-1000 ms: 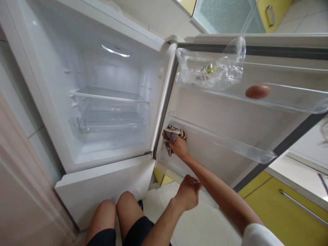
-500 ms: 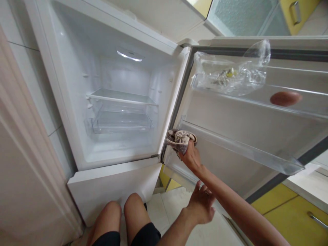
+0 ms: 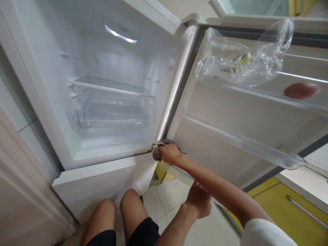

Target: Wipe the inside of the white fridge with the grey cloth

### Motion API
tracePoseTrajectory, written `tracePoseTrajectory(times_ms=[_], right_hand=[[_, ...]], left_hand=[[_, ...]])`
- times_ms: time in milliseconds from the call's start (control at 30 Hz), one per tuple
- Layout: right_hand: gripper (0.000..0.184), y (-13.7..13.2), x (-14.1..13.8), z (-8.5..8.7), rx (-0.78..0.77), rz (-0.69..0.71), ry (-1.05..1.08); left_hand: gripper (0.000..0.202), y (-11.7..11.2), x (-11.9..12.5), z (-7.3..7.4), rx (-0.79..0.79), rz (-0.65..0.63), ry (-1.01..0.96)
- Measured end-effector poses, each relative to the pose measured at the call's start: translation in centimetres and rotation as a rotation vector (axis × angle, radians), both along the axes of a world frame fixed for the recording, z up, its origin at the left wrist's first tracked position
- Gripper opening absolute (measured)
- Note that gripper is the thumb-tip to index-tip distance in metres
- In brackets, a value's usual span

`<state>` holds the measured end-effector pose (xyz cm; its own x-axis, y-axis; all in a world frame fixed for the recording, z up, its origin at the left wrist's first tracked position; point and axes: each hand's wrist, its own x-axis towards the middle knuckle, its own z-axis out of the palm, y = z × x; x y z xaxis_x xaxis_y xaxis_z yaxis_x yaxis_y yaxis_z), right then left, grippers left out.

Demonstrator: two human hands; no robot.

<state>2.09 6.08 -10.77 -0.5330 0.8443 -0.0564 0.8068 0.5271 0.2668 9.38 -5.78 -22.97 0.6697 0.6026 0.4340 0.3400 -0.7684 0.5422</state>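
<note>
My right hand is closed on a crumpled patterned cloth and presses it against the lower inner corner of the open fridge door, next to the hinge side. My left hand grips the bottom edge of that door, fingers curled around it. Above the cloth runs the door's clear lower shelf. The clear upper door shelf holds a crumpled clear plastic bag and one brown egg.
The fridge compartment stands open with a glass shelf and a clear drawer inside. My bare knees are close to the fridge's lower section. Yellow cabinets sit at right.
My right hand has carried the cloth down and left, from the lower door shelf's end to the door's bottom corner near the hinge. The left hand stays at the door's lower edge.
</note>
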Motion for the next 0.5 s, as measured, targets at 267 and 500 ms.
tracePoseTrajectory(times_ms=[267, 500], right_hand=[[0.036, -0.4, 3.6, 1.1, -0.081, 0.020, 0.041], [0.039, -0.6, 8.2, 0.9, -0.117, -0.108, 0.040]], left_hand=[[0.064, -0.2, -0.9, 0.5, 0.029, -0.009, 0.065], [0.077, -0.3, -1.8, -0.5, 0.031, -0.083, -0.018]])
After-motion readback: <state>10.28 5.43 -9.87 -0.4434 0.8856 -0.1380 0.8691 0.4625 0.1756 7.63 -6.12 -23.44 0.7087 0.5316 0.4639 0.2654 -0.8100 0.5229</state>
